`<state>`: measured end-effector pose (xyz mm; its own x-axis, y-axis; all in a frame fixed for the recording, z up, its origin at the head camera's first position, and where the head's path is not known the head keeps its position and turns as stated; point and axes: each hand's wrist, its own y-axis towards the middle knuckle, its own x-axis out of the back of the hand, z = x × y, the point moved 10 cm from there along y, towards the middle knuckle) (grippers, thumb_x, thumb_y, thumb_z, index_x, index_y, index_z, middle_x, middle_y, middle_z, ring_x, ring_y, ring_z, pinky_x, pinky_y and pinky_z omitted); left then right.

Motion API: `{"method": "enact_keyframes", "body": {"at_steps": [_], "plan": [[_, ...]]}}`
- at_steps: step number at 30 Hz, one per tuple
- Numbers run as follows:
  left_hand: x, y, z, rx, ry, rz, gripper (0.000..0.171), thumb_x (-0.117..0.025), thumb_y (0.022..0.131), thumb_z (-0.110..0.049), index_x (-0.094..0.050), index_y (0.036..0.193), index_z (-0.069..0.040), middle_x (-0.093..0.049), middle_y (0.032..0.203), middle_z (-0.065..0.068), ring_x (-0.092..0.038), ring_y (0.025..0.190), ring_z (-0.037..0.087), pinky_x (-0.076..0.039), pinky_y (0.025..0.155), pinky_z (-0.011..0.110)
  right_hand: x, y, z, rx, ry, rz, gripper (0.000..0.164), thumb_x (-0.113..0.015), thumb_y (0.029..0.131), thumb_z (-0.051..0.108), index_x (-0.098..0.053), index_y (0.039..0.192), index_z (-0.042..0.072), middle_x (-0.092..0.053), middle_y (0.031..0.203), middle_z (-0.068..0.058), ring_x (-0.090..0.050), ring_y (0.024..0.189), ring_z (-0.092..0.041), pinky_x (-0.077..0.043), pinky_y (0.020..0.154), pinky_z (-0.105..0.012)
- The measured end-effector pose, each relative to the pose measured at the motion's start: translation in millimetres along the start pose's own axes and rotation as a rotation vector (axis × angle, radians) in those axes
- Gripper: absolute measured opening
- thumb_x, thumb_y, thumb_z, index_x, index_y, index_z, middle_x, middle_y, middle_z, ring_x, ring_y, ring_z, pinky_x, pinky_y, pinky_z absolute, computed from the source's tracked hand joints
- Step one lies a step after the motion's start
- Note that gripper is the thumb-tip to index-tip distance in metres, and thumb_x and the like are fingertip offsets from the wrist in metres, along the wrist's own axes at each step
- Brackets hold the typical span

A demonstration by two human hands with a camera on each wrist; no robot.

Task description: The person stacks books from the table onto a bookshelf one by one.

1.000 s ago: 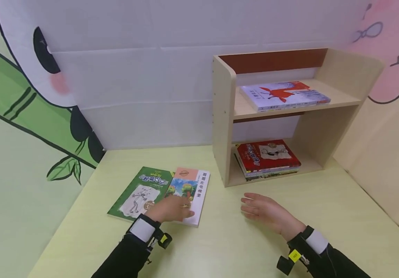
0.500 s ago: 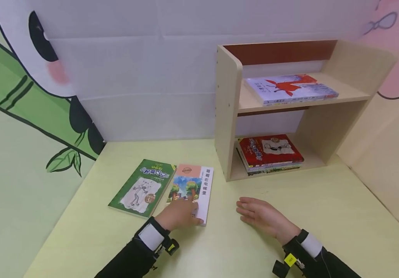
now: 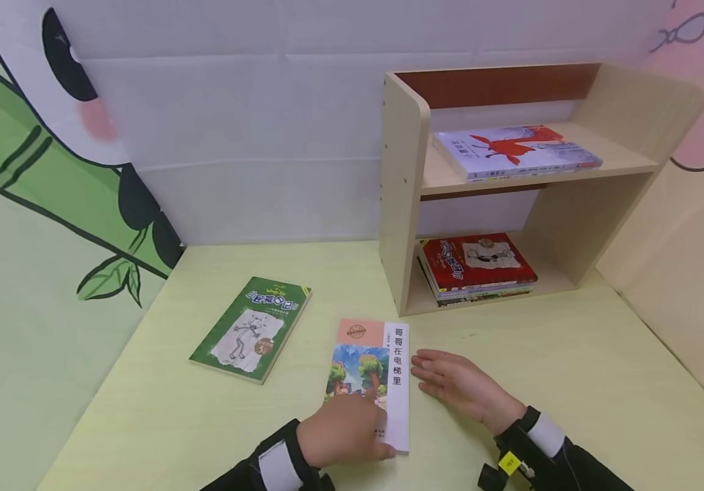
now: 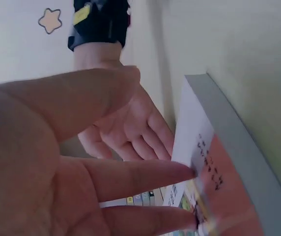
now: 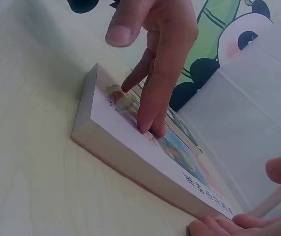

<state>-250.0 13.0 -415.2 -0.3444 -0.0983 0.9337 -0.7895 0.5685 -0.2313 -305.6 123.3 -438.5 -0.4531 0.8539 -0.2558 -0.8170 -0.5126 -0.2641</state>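
Note:
My left hand (image 3: 348,429) presses its fingertips on the cover of a pink, blue and white book (image 3: 397,389) lying flat on the table. Its fingers are extended and the thumb stays off the book, as the left wrist view shows. Beside the book's white right edge is my right hand (image 3: 465,389), fingers straight and palm turned toward the book; whether it touches cannot be told. In the right wrist view its fingers (image 5: 219,227) lie close to the book's edge. A green book (image 3: 250,331) lies apart on the left.
A wooden two-level shelf (image 3: 403,198) stands at the back right. Its upper level bears a flat pale book (image 3: 468,153) with a red figure; below is a stack topped by a red book (image 3: 450,273). A wall with printed drawings (image 3: 235,116) closes off the back.
The pink, blue and white book has slid right and toward me under my left hand, away from the green book. My right hand has hardly moved; the book is now close to it.

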Motion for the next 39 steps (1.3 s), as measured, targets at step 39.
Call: {"method": "enact_keyframes", "body": {"at_steps": [39], "plan": [[3.4,-4.7,108.6,0.336,-1.185,-0.295,0.063,-0.056,0.09,-0.022,-0.024,0.141,-0.002,-0.033,0.136,0.033,-0.045,0.115,0.044,-0.047,0.078,0.054,-0.7,-1.6,-11.1,-0.043,0.266,-0.152,0.069,-0.043,0.095,0.015,0.002,0.142,-0.007,-0.008,0.147,-0.026,-0.012,0.135,-0.04,-0.035,0.094,-0.058]]}}
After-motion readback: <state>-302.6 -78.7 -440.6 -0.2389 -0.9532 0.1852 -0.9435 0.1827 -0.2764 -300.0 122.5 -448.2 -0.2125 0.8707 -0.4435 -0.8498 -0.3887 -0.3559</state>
